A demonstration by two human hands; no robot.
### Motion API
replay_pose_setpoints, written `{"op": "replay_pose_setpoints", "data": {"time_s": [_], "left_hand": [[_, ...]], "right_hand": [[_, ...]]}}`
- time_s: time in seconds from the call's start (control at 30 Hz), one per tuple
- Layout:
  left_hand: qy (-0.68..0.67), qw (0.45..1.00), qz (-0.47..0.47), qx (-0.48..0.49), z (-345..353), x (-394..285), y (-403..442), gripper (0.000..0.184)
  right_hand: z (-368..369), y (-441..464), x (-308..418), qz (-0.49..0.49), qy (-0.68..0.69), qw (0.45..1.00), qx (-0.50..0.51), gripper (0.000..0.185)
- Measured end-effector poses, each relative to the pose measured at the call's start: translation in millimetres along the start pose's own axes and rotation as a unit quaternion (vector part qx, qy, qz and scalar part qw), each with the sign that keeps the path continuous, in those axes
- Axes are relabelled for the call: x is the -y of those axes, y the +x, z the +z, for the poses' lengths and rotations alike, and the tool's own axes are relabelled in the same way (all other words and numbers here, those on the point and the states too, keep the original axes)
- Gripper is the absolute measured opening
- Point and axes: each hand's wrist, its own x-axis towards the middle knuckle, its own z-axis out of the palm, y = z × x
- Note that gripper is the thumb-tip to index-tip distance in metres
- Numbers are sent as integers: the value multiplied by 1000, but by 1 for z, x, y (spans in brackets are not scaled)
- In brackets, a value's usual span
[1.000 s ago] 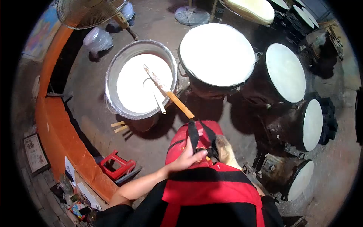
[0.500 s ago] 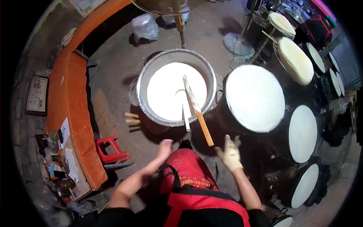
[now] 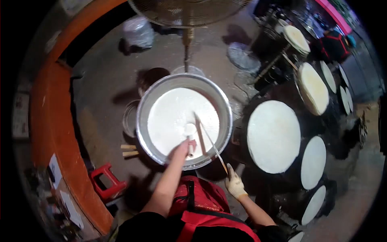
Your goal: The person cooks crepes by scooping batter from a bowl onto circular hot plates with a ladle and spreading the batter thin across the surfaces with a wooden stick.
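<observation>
A large metal pot of white batter stands in front of me. My left hand, bare, is closed around the pale handle of a ladle, whose round bowl sits at the batter's surface. My right hand, in a whitish work glove, grips the lower end of a long thin wooden spatula. The spatula is turned edge-on and leans over the pot's near right rim, its far tip above the batter. A dark shadow of it falls on the batter.
To the right, a large round griddle bears a white sheet; several more white discs lie beyond. A stack of pale flatbreads is behind them. At left are a red stool and an orange-covered counter. A fan stands ahead; a person is far right.
My left hand has reached forward over the pot and taken the ladle handle. My right hand has closed on the spatula, now turned edge-on. The view has shifted.
</observation>
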Motion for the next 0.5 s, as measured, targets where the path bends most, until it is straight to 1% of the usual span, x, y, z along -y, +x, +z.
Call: {"op": "replay_pose_setpoints", "data": {"time_s": [0.03,0.07,0.1,0.13,0.17,0.2,0.23,0.27,0.3,0.33,0.37,0.4,0.43,0.47,0.5], "left_hand": [[59,998,-1,-30,13,-24,-10,28],[108,994,1,-35,29,-40,-36,26],[156,987,2,-40,45,-56,-62,24],[370,926,73,34,75,-72,-122,23],[341,937,48,-50,92,-87,-151,23],[308,941,23,-137,102,-103,-169,24],[408,899,77,-138,95,-120,-185,22],[502,844,126,-141,88,-131,-202,22],[660,677,287,-156,110,-130,-230,22],[768,457,420,-158,137,-124,-255,23],[800,381,432,-167,146,-121,-263,29],[844,318,380,-206,136,-116,-251,32],[853,258,418,-178,119,-115,-230,34],[877,195,412,-153,105,-112,-210,29],[920,146,344,-117,87,-108,-182,21]], "right_hand": [[-10,-23,-4,21,66,997,-43,58],[-35,-48,1,108,103,989,10,55],[-51,-71,2,107,59,992,13,50],[-61,-95,-5,28,72,997,-19,46],[-82,-112,8,13,82,996,-23,42],[-94,-126,10,2,67,997,-31,42],[-101,-134,10,-15,68,996,-54,43],[-103,-138,10,-32,71,994,-73,44],[-102,-135,13,-30,82,993,-75,44],[-100,-129,17,-29,92,992,-77,44],[-98,-117,20,-31,100,991,-80,44],[-92,-100,22,-65,90,989,-93,44],[-79,-81,21,-97,81,986,-106,44],[-70,-65,23,-126,73,982,-118,43],[-67,-51,27,-133,72,985,-89,46]]}}
